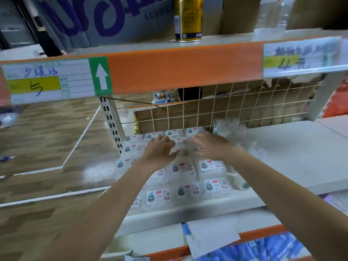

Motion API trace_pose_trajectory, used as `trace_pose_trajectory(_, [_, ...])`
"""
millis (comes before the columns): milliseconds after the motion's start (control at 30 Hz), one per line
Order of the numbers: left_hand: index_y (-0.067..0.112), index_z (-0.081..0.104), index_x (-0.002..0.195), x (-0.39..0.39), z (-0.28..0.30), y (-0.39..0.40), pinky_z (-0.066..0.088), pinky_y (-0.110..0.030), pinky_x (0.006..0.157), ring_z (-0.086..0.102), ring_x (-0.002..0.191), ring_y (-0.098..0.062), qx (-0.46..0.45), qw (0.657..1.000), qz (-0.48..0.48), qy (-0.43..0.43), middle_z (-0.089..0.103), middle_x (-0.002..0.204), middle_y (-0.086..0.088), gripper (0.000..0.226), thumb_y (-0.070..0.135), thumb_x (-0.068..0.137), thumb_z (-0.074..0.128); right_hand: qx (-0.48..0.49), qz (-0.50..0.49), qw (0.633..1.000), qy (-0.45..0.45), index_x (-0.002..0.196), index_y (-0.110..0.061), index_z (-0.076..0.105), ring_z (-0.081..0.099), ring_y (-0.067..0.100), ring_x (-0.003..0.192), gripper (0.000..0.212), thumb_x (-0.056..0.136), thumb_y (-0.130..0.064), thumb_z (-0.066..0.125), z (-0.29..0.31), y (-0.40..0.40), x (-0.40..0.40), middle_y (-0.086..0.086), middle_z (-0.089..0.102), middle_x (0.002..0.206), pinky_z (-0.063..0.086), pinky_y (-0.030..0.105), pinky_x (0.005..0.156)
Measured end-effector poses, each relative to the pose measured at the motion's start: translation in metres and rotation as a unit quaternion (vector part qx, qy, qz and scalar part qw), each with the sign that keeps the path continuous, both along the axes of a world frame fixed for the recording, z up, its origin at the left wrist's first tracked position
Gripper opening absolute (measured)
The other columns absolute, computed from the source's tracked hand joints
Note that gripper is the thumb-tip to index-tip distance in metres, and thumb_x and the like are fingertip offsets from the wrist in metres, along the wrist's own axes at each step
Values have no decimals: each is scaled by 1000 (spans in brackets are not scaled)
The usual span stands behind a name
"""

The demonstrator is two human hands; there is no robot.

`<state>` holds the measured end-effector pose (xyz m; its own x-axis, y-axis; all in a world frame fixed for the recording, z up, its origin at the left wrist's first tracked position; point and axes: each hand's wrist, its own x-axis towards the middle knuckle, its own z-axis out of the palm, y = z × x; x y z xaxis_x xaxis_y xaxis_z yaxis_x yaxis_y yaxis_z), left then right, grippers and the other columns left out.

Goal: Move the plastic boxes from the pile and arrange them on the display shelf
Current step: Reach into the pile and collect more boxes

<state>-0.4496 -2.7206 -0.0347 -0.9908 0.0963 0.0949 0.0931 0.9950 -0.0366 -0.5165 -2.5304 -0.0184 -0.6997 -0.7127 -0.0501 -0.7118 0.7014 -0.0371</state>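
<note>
a: shelf (293, 153) first, white, under the orange rail (178, 70). boxes?

b: boxes (214, 185) lie in rows on its left part, back to the wire grid (235, 106).

a: and the hands?

b: left hand (160, 149) and right hand (211, 146) flank one blurred box (183, 148) in the middle rows, it lies between them, equally near. fingers look loosely spread; whether they clamp it, i cannot tell.

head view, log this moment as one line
hands: left, right on one clear plastic box | site: display shelf, left end | rows: begun
</note>
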Motion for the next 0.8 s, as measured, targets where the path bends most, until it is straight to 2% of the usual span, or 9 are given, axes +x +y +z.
trace_pose_trajectory(133, [17, 55, 125, -50, 19, 52, 34, -37, 98, 43, 123, -25, -54, 997, -53, 31, 53, 128, -6, 40, 42, 96, 43, -26, -84, 995, 45, 126, -13, 53, 54, 28, 113, 39, 91, -32, 51, 12, 37, -22, 8, 54, 124, 49, 41, 88])
trace_pose_trajectory(233, [18, 52, 128, -81, 33, 100, 37, -39, 98, 44, 124, -28, -36, 995, -79, 43, 54, 129, -9, 42, 43, 95, 44, -53, -136, 988, 50, 135, -19, 46, 47, 29, 124, 46, 91, -29, 53, 24, 82, -35, 8, 50, 133, 45, 42, 97])
trace_pose_trajectory(333, [18, 45, 135, -109, 39, 154, 33, -39, 103, 41, 130, -28, -26, 991, -121, 43, 48, 138, -7, 48, 47, 96, 41, -29, -196, 978, 64, 141, -20, 40, 40, 26, 129, 50, 94, -35, 49, 33, 133, -50, 6, 45, 139, 38, 40, 104])
trace_pose_trajectory(400, [17, 47, 131, -127, 39, 193, 35, -40, 103, 41, 129, -29, -28, 987, -150, 41, 48, 137, -9, 48, 49, 96, 39, -12, -239, 969, 65, 141, -18, 39, 37, 26, 132, 50, 95, -37, 46, 34, 170, -58, 7, 42, 142, 35, 39, 106])
trace_pose_trajectory(467, [15, 50, 125, -140, 38, 235, 35, -40, 101, 43, 125, -29, -46, 982, -177, 38, 50, 133, -10, 48, 51, 96, 38, -7, -277, 959, 59, 142, -19, 37, 34, 25, 134, 52, 95, -37, 46, 33, 209, -63, 6, 39, 144, 35, 38, 107])
trace_pose_trajectory(667, [17, 43, 136, -171, 35, 365, 31, -40, 102, 37, 129, -28, -47, 972, -229, -6, 44, 139, -8, 55, 53, 94, 40, 16, -364, 930, 56, 141, -18, 42, 39, 27, 130, 52, 93, -37, 50, 26, 331, -75, 7, 43, 143, 41, 41, 103])
trace_pose_trajectory(800, [16, 49, 132, -186, 36, 450, 35, -40, 101, 42, 126, -30, -43, 961, -272, 1, 45, 139, -11, 55, 54, 92, 43, 28, -417, 907, 50, 141, -17, 40, 37, 26, 131, 52, 94, -37, 47, 22, 415, -77, 8, 43, 141, 40, 40, 102])
